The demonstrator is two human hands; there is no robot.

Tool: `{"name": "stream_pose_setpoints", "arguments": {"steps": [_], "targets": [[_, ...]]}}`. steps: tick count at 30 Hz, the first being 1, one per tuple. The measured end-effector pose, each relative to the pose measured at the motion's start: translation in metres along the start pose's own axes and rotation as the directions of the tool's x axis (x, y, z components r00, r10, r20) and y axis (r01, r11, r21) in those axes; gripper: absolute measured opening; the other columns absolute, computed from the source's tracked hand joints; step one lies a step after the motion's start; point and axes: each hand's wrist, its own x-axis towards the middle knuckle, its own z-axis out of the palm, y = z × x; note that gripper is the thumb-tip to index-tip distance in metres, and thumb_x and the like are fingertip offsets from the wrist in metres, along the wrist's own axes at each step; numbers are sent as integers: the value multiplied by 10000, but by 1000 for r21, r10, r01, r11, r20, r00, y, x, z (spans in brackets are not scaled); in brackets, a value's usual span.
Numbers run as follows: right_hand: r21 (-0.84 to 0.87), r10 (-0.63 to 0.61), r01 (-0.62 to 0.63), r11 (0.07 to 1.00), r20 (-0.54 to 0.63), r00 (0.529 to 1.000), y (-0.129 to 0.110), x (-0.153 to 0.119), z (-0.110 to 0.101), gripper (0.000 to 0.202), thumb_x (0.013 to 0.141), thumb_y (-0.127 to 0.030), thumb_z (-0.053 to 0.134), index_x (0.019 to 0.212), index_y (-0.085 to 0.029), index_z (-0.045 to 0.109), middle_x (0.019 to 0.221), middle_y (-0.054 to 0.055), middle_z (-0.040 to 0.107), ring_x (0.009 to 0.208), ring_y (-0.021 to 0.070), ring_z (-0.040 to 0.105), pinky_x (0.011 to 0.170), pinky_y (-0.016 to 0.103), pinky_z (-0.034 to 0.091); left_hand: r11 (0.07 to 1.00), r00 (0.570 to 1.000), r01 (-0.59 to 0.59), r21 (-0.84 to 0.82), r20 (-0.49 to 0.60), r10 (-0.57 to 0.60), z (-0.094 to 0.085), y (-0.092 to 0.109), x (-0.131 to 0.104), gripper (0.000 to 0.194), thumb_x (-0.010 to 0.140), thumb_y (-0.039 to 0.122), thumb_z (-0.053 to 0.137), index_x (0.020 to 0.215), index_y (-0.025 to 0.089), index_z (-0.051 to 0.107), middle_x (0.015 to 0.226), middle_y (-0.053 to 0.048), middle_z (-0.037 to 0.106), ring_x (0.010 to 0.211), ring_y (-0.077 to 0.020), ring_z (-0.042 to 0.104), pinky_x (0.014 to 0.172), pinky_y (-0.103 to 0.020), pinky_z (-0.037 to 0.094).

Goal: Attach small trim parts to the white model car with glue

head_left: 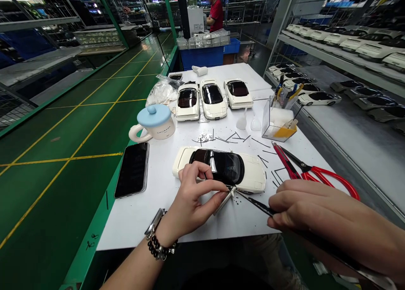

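Observation:
A cream model car (253, 172) with a black roof lies sideways on the white table, its door swung out toward me. My left hand (196, 193) pinches the small open door (225, 202) between thumb and forefinger, the other fingers resting by the car's side. In my right hand (303, 205) is a dark, thin pointed tool (257, 204), perhaps tweezers, its tip at the door's edge near the hinge. Tiny dark bits lie on the table beside the door.
Three more model cars (212, 100) stand behind, with a blue-lidded mug (163, 123) and phone (132, 169) at left. Red-handled scissors (329, 178), red pliers (284, 159) and a clear tool box (278, 123) are at right. Black strips lie scattered. A person (217, 13) is farther back.

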Motion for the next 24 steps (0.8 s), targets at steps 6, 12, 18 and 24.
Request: {"name": "stream_pose_setpoints", "arguments": {"steps": [6, 12, 18, 24], "targets": [[7, -4, 4, 1000, 2, 1000, 2, 4, -3, 328, 985, -228, 325, 846, -166, 615, 776, 46, 624, 693, 131, 554, 599, 233, 445, 995, 998, -43, -86, -46, 40, 1, -1, 3, 119, 835, 160, 610, 842, 241, 697, 883, -34, 466, 878, -176, 484, 776, -353, 423], [42, -20, 22, 999, -27, 999, 4, 1, -2, 177, 941, -166, 421, 894, -168, 591, 832, 46, 639, 766, 140, 590, 635, 247, 451, 964, 996, -71, -255, -73, 54, 3, -2, 7, 142, 840, 92, 581, 880, 198, 666, 907, -54, 608, 864, -163, 585, 743, -315, 511], [52, -41, 41, 998, -13, 999, 4, 2, -2, 140, 918, -131, 453, 953, -166, 583, 849, 44, 642, 771, 139, 584, 634, 244, 452, 944, 990, -51, -326, -139, 6, 9, -6, 1, 171, 816, 64, 605, 922, 185, 666, 791, -35, 655, 726, -133, 623, 621, -258, 538], [-1, -56, 56, 998, -8, 998, 3, 8, -2, 209, 960, -187, 379, 916, -185, 583, 836, 46, 653, 778, 157, 606, 629, 268, 436, 901, 990, -9, -434, -130, -52, 15, -8, -6, 402, 804, 37, 616, 1163, 208, 565, 866, -28, 678, 747, -118, 664, 657, -231, 586]]}}
